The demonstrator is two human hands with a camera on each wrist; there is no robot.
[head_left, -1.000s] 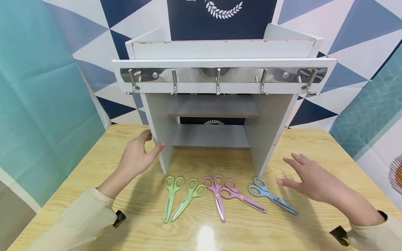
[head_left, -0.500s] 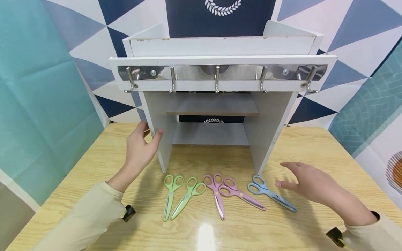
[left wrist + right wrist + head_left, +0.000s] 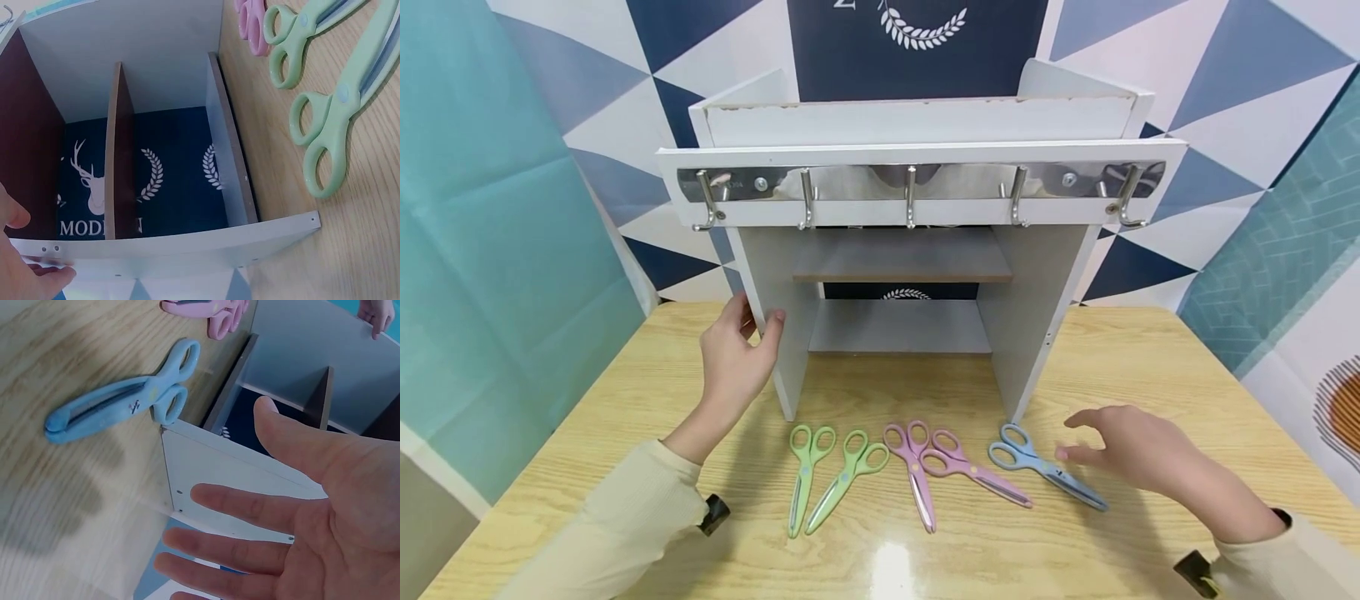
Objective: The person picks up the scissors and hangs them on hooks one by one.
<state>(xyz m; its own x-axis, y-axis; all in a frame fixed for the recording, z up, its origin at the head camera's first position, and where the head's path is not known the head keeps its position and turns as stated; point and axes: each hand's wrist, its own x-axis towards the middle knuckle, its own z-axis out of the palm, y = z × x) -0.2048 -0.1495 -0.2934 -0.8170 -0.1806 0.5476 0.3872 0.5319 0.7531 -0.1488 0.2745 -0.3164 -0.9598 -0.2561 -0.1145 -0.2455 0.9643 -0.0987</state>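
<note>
Inside the white rack sits a grey shelf.

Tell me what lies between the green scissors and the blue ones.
Two pairs of pink scissors lie between the green scissors and the blue scissors; the head view shows this.

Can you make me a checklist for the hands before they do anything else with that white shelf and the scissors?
1. Left hand around the edge of the white shelf: ok, thumb inside the side panel, fingers outside.
2. Right hand free: ok, open and holding nothing.
3. Right hand on the shelf too: not ok, it is apart from the shelf's right side.
4. Blue scissors clear of the shelf: cannot tell, the handle is so near the front corner that it may touch.
5. Green scissors and pink scissors lying on the table: ok, two pairs each.
</note>
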